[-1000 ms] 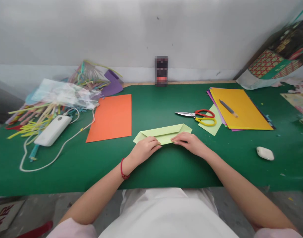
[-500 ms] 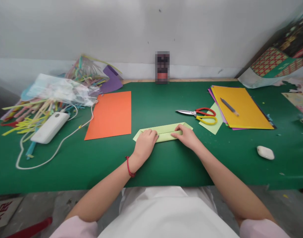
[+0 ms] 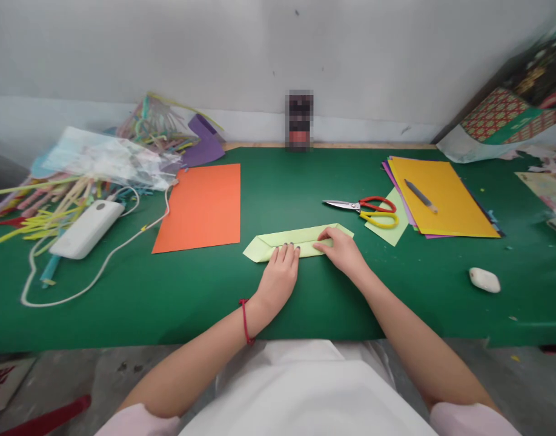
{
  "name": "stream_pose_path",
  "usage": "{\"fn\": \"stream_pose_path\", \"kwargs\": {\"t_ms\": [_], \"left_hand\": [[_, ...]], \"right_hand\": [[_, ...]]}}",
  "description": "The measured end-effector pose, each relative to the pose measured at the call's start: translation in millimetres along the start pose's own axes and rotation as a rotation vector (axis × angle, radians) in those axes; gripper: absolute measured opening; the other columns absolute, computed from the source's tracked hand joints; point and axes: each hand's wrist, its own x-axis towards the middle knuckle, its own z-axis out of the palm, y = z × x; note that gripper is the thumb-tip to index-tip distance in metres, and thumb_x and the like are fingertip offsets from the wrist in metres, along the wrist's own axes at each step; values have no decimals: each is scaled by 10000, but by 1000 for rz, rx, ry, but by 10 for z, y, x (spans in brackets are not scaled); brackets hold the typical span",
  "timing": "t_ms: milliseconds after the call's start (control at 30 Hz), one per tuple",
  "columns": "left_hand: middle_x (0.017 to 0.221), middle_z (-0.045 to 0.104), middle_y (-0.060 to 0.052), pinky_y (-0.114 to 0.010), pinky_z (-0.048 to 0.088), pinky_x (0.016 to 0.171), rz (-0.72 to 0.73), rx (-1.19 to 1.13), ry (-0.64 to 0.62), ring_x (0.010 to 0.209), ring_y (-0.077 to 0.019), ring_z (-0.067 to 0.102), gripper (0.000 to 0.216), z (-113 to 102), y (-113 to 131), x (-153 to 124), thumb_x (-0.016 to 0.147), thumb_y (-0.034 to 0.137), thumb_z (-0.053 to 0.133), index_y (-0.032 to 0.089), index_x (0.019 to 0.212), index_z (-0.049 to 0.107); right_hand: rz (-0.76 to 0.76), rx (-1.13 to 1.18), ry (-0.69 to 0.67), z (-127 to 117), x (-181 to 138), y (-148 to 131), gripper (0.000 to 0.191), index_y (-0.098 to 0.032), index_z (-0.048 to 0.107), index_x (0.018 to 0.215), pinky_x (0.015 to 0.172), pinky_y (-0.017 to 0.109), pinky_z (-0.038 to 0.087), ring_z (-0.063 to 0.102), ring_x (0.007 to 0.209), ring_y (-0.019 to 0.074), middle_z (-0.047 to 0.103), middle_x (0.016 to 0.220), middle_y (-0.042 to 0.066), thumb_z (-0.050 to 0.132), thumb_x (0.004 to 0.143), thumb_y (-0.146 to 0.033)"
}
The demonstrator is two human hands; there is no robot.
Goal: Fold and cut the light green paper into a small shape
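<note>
A light green sheet of paper [image 3: 260,247], folded into a long narrow strip with pointed ends, lies on the green table in front of me. My left hand [image 3: 278,280] rests on its near edge, fingers stretched out flat over the lower flap. Near the paper's right end, my right hand [image 3: 344,249] pinches it between thumb and fingers. The right fingers cover part of the centre line. To the right of the paper lie scissors [image 3: 378,219] with one red and one yellow handle, overlapping a loose light green piece [image 3: 393,235].
An orange sheet [image 3: 205,209] lies left of the hands. Further left are a white power bank [image 3: 87,229] with a cable and a heap of paper strips [image 3: 42,209]. At right are stacked coloured sheets [image 3: 460,203], a pen [image 3: 421,197] and a white case [image 3: 484,280].
My left hand has slid right and nearer to me, its fingers straightening flat and uncovering the paper's left end. My right hand has stayed almost in place.
</note>
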Motion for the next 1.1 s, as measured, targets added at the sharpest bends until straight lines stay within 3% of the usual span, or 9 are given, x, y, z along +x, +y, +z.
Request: {"fn": "stream_pose_path", "kwargs": {"t_ms": [233,333,500,600,733,833,967,1100], "left_hand": [[1031,652,-102,-347,518,808,-103,-299,155,901,-208,627,207,-2,-198,60,925,191,460,148,1038,628],[991,640,-73,-362,506,804,-159,-412,178,909,-214,611,183,-57,-306,70,867,203,579,173,1044,611],[889,653,-28,-296,505,725,-149,-539,24,841,-183,630,119,-122,-327,25,844,127,578,185,945,603],[908,664,-26,-270,503,720,-119,-563,15,836,-167,636,106,-122,-311,5,876,132,523,188,893,611],[833,671,-28,-266,492,686,-127,-548,11,771,-169,640,134,-133,-331,35,889,148,499,183,826,612],[760,669,-17,-263,477,650,-227,-548,-44,715,-176,641,99,-155,-361,95,868,164,534,194,812,610],[726,658,2,-263,462,614,-423,-599,-104,690,-189,634,105,-177,-369,154,846,201,580,210,951,586],[809,651,-16,-258,457,604,-463,-599,-44,729,-186,632,187,-168,-311,148,882,200,517,213,1065,553]], "right_hand": [[65,31,-7,-21,-2,-13,83,-229,572,739,732,341,450,622,833,219,677,869,20,644,725,-269],[36,74,-27,-66,-9,35,104,-220,572,742,713,323,459,615,778,199,667,819,13,656,719,-277],[-216,173,-186,-174,-89,158,111,-215,625,746,721,317,482,613,755,186,656,787,20,640,752,-324],[-338,156,-183,-185,-138,187,136,-225,670,737,796,336,478,619,837,197,655,845,42,603,798,-327],[-273,103,-161,-162,-137,150,172,-224,652,716,792,343,478,615,819,201,650,826,40,567,829,-322],[-195,85,-163,-158,-118,104,156,-218,612,726,751,334,476,607,778,200,651,794,31,559,826,-324],[-34,86,-78,-137,-110,59,92,-223,561,789,676,309,457,603,712,194,659,798,23,547,821,-308],[78,85,-12,-94,-88,36,122,-236,533,831,734,332,450,628,886,241,658,852,37,609,768,-306]]}}
